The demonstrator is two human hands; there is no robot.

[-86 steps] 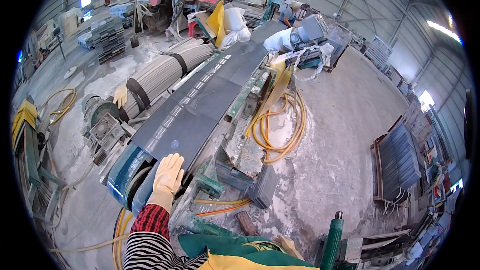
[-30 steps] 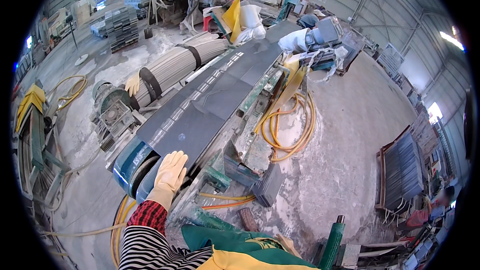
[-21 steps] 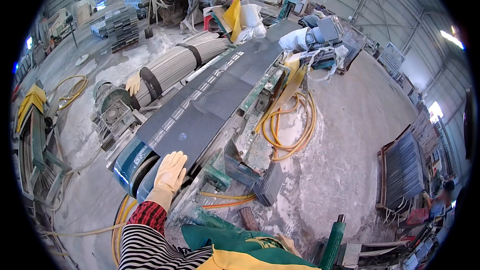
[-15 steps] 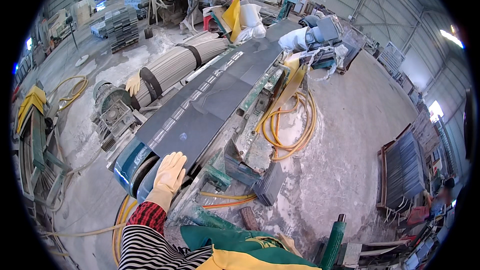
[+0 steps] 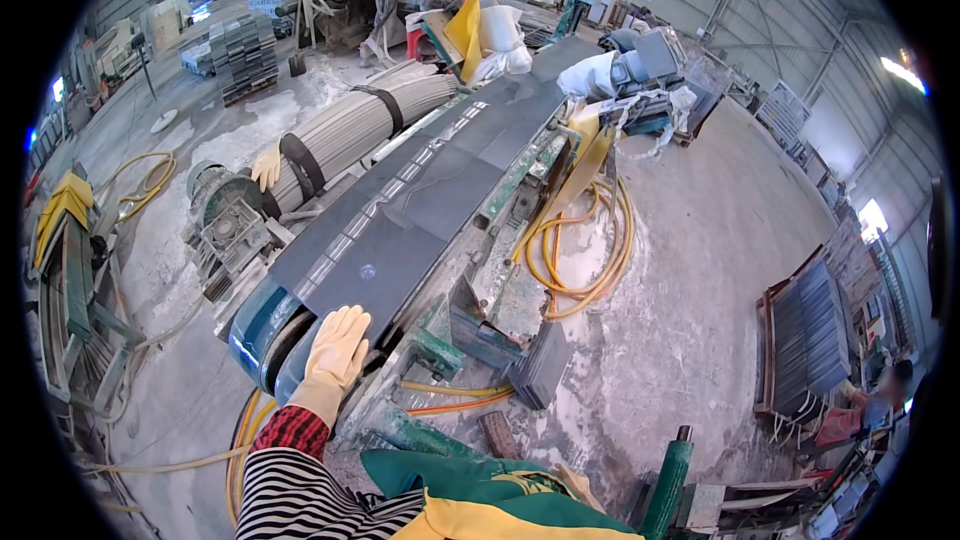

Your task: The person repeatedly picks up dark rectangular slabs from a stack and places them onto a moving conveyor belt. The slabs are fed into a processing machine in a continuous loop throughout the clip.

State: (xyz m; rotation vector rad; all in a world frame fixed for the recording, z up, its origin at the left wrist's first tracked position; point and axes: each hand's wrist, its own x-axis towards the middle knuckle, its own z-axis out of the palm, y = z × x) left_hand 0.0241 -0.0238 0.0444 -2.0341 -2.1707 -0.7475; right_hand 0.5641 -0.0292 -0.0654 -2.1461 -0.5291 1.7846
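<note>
My left hand [image 5: 338,345], in a cream rubber glove with a striped and red-checked sleeve, lies palm down with fingers stretched out. It rests at the near end of a long conveyor, by the blue end roller [image 5: 258,325] and the near edge of a dark grey flat surface [image 5: 370,265]. That surface, seemingly slabs on the belt, runs away to the upper right and carries a line of shiny wet streaks. A small cream patch, probably my right hand [image 5: 578,485], shows beside my green and yellow apron [image 5: 480,500]; its fingers are hidden.
Left of the conveyor stand a motor [image 5: 230,225] and a strapped bundle of pale strips [image 5: 350,140]. To its right are coiled yellow hoses [image 5: 585,265], upright dark slabs [image 5: 540,368] and a green post [image 5: 668,485]. A person [image 5: 885,400] is by racked slabs [image 5: 810,330].
</note>
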